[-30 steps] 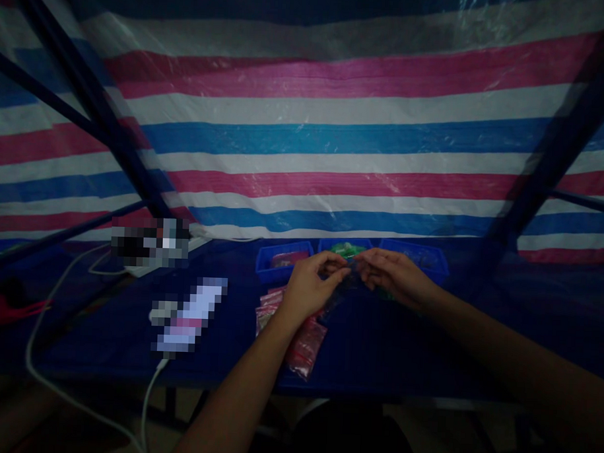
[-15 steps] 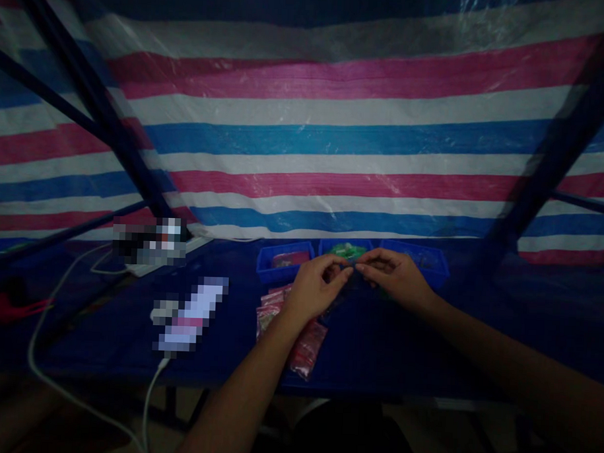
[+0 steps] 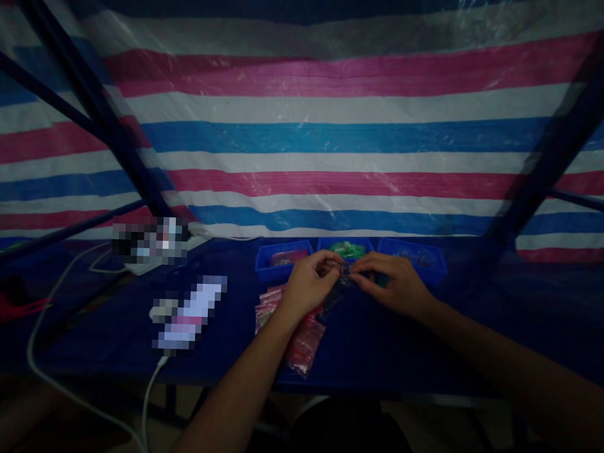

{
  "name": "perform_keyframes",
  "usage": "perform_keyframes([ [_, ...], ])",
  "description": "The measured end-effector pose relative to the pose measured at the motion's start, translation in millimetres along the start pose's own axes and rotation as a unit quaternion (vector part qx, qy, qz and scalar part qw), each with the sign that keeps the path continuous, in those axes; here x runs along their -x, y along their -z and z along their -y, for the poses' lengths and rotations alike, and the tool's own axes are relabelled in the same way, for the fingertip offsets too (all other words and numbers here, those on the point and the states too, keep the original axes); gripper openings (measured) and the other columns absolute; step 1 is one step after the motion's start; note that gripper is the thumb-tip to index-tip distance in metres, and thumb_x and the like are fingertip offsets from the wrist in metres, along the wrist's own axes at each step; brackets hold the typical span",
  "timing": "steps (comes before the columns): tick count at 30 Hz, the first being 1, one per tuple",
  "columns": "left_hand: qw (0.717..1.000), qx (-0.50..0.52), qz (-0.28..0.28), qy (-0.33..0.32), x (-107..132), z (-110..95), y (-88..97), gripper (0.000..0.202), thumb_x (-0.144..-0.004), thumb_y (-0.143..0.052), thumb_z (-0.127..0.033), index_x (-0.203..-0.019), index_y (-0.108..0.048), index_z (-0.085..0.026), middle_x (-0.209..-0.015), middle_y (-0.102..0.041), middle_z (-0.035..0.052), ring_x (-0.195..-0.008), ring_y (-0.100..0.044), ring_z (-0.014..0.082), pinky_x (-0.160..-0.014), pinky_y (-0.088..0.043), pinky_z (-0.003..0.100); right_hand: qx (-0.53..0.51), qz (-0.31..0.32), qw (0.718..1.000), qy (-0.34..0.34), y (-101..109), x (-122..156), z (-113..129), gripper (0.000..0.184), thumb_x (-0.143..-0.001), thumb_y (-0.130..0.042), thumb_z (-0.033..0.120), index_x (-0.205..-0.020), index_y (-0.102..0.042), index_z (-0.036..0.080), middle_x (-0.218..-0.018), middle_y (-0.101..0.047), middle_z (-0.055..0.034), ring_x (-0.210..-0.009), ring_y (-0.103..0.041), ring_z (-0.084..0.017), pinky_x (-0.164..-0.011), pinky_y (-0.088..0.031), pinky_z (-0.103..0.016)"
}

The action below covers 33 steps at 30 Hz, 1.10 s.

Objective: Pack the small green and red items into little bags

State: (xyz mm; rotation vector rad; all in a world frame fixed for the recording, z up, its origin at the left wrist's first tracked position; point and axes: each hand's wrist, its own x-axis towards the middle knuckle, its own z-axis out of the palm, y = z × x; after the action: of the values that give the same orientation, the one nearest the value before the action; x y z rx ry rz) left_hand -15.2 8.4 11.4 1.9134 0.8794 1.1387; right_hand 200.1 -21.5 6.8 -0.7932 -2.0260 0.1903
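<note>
Pinching a small item [image 3: 345, 270] between them, too dim to identify — 2 hands [image 3: 310, 281] [image 3: 402, 283], curled nearly closed.

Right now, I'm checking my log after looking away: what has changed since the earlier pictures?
The left hand and right hand have moved their fingertips slightly left; the right thumb now reaches out toward the left fingertips, with a small see-through item between. Too dim to tell whether anything was newly gripped or released. The pink plastic packets and rectangular blue plastic trays stayed put.
</note>
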Motion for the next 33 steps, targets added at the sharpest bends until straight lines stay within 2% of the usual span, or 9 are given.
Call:
perform_keyframes([
  [4,1.000,-0.002,0.023,-0.005,2,-2,-3.3,0.030,-0.085,-0.064,-0.015,-0.115,-0.061,-0.018,-0.087,-0.073,0.0020,-0.073,-0.069,0.0135,-0.069,-0.052,0.023,0.006,-0.064,0.997,-0.048,0,-2,0,0.019,-0.093,-0.070,0.029,-0.111,-0.073,0.025,-0.103,-0.074,-0.0073,-0.079,-0.069,-0.021,-0.068,-0.057,-0.036],
  [9,0.994,-0.076,0.047,-0.056,6,-10,-4.4,0.061,-0.082,-0.063,-0.007,-0.139,-0.048,-0.022,-0.102,-0.076,0.0031,-0.086,-0.072,0.0155,-0.083,-0.054,0.029,-0.071,-0.015,0.994,-0.081,-4,-2,-4,0.027,-0.094,-0.069,0.027,-0.121,-0.072,0.028,-0.112,-0.075,-0.0061,-0.095,-0.072,-0.022,-0.079,-0.060,-0.036],
  [15,0.984,-0.157,0.038,-0.078,9,-10,-2.8,0.054,-0.091,-0.061,-0.012,-0.141,-0.047,-0.025,-0.100,-0.076,0.0004,-0.088,-0.071,0.0175,-0.087,-0.054,0.034,-0.040,-0.008,0.997,-0.069,-5,-1,-4,0.015,-0.093,-0.071,0.026,-0.107,-0.076,0.028,-0.102,-0.077,-0.0037,-0.091,-0.073,-0.022,-0.082,-0.057,-0.038],
  [20,0.964,-0.227,-0.052,-0.130,11,-13,-0.4,0.033,-0.094,-0.064,-0.021,-0.126,-0.061,-0.022,-0.119,-0.069,0.0085,-0.113,-0.065,0.0233,-0.099,-0.051,0.040,-0.010,-0.034,0.997,-0.062,-6,-3,-5,0.009,-0.093,-0.072,0.027,-0.102,-0.075,0.026,-0.097,-0.076,-0.0048,-0.089,-0.072,-0.022,-0.080,-0.057,-0.038],
  [23,0.957,-0.241,-0.089,-0.134,13,-18,2.8,0.023,-0.099,-0.059,-0.028,-0.119,-0.068,-0.021,-0.113,-0.068,0.0094,-0.109,-0.065,0.0232,-0.098,-0.052,0.039,0.024,-0.063,0.996,-0.059,-6,-3,-8,0.009,-0.094,-0.071,0.026,-0.102,-0.074,0.026,-0.098,-0.076,-0.0051,-0.090,-0.071,-0.023,-0.081,-0.057,-0.039],
  [25,0.967,-0.222,-0.064,-0.109,15,-20,2.9,0.028,-0.102,-0.055,-0.031,-0.125,-0.067,-0.022,-0.100,-0.071,0.0063,-0.092,-0.068,0.0201,-0.089,-0.055,0.036,0.052,-0.079,0.994,-0.047,-5,-3,-9,0.012,-0.094,-0.071,0.026,-0.105,-0.073,0.026,-0.098,-0.076,-0.0054,-0.091,-0.070,-0.024,-0.081,-0.056,-0.041],
  [27,0.975,-0.199,-0.022,-0.094,16,-19,0.0,0.034,-0.103,-0.052,-0.032,-0.135,-0.062,-0.023,-0.101,-0.075,0.0052,-0.086,-0.070,0.0190,-0.086,-0.057,0.034,0.078,-0.079,0.994,-0.023,-4,-3,-9,0.016,-0.094,-0.070,0.025,-0.109,-0.072,0.027,-0.099,-0.077,-0.0057,-0.091,-0.070,-0.025,-0.081,-0.056,-0.042],
  [31,0.977,-0.176,0.003,-0.117,18,-17,-10.9,0.036,-0.104,-0.048,-0.027,-0.138,-0.060,-0.022,-0.132,-0.069,0.0089,-0.119,-0.067,0.0243,-0.108,-0.051,0.041,0.083,-0.041,0.995,0.027,-3,-2,-8,0.018,-0.095,-0.068,0.024,-0.111,-0.072,0.030,-0.103,-0.078,-0.0044,-0.095,-0.071,-0.026,-0.089,-0.056,-0.046],
  [33,0.980,-0.159,-0.002,-0.120,18,-17,-15.1,0.035,-0.103,-0.047,-0.026,-0.134,-0.063,-0.021,-0.134,-0.069,0.0092,-0.124,-0.065,0.0243,-0.111,-0.049,0.041,0.079,-0.027,0.996,0.033,-3,-2,-8,0.018,-0.095,-0.066,0.023,-0.110,-0.072,0.031,-0.104,-0.078,-0.0039,-0.097,-0.071,-0.026,-0.090,-0.056,-0.047],
])
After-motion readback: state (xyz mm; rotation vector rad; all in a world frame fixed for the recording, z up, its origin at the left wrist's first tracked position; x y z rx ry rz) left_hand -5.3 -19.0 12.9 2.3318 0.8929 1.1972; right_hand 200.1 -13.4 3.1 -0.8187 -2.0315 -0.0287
